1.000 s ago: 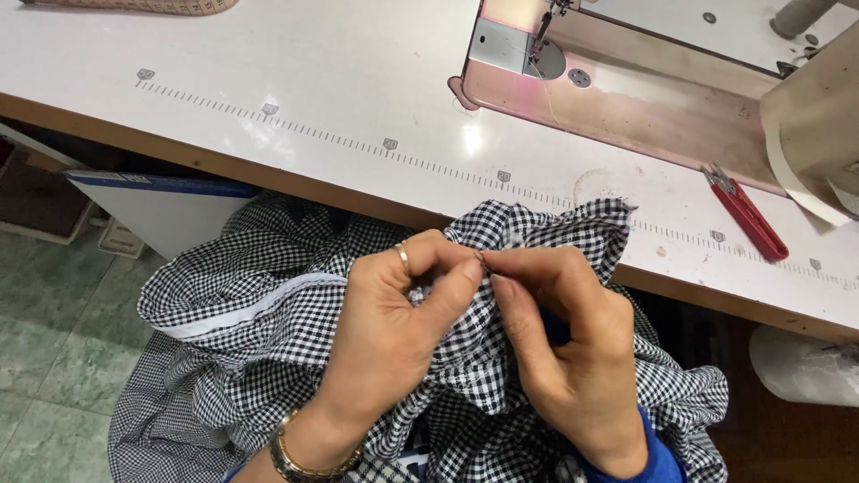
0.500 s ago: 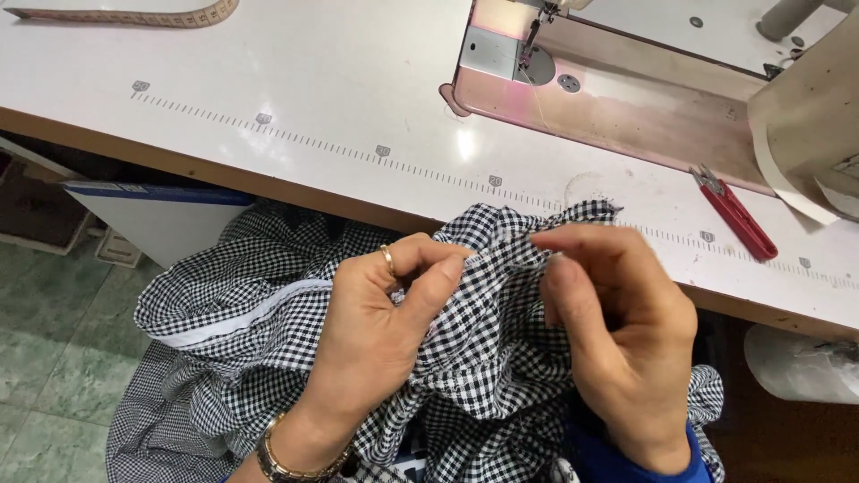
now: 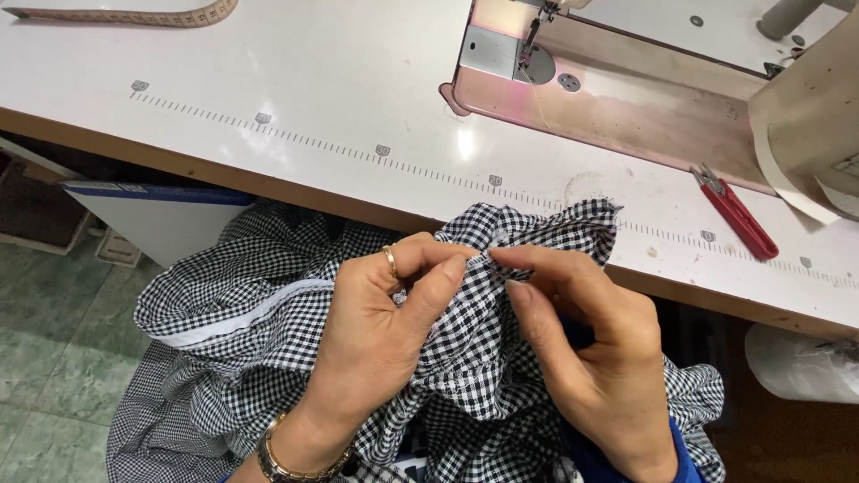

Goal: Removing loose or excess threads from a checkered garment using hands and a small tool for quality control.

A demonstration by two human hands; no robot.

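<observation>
A black-and-white checked garment (image 3: 242, 313) lies bunched in my lap, below the front edge of the white sewing table (image 3: 295, 98). My left hand (image 3: 385, 331), with a gold ring and a bracelet, pinches a fold of the fabric between thumb and forefinger. My right hand (image 3: 591, 349), in a blue sleeve, pinches the same fold right beside it, fingertips almost touching the left thumb. A corner of the cloth (image 3: 573, 224) rests over the table edge.
A sewing machine (image 3: 626, 98) stands on the table at the back right, its needle area at the top. Red thread snips (image 3: 738, 215) lie to the right. A measuring tape (image 3: 134, 15) lies at the far left. Green tiled floor shows at the lower left.
My right hand had pulled away to the right half a second ago; now it is back at the fold, pinching next to my left thumb. The left hand stayed on the fabric.
</observation>
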